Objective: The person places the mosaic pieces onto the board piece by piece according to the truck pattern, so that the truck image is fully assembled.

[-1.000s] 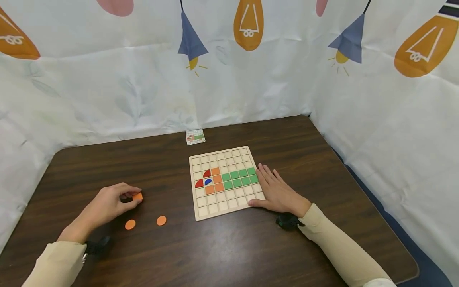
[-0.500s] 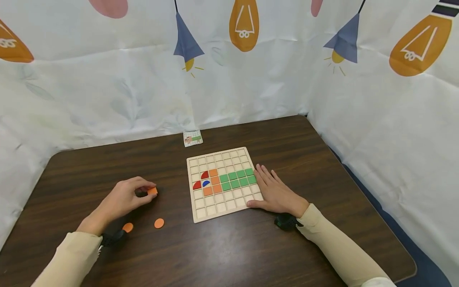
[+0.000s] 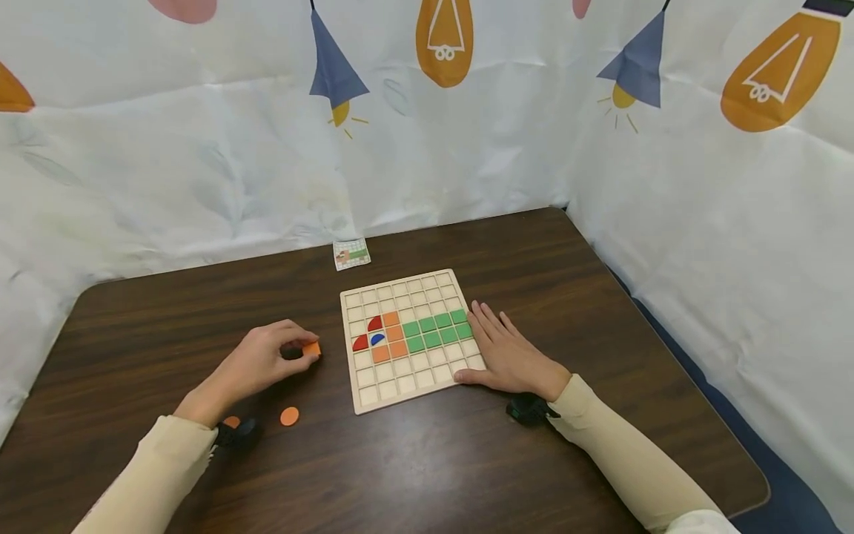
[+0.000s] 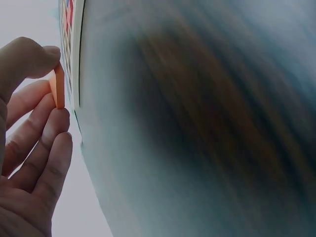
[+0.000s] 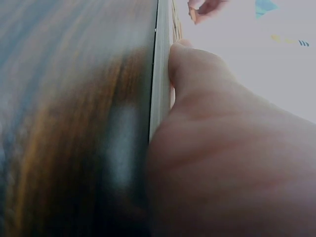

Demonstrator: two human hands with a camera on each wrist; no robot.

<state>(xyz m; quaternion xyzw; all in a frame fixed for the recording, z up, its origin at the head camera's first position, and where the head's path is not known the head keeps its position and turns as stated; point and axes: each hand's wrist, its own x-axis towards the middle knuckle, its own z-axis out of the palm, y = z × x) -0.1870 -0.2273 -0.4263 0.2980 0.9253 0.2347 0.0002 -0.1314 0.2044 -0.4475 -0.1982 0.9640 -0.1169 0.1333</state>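
Observation:
Between thumb and fingertips, my left hand [image 3: 260, 361] pinches an orange square tile [image 3: 311, 348], just left of the wooden grid board [image 3: 369, 298]. In the left wrist view the tile [image 4: 58, 89] shows edge-on at the fingertips, above the table. My right hand [image 3: 512, 357] lies with straight fingers along the board's right edge, its thumb at the near right corner. Set in the board are green square tiles [image 3: 432, 339], several orange squares [image 3: 395, 333], two red rounded pieces [image 3: 375, 323] and one blue-and-white piece [image 3: 377, 340].
An orange disc [image 3: 289, 416] lies on the dark wooden table [image 3: 427, 482] near the left hand. Another orange disc [image 3: 231, 421] is partly hidden by the left wrist strap. A small picture card [image 3: 351, 254] lies at the back edge, before a patterned white curtain [image 3: 267, 148].
My left hand has moved right towards the board, carrying the orange square tile. Its wrist now partly covers one disc. My right hand has stayed at the board's edge.

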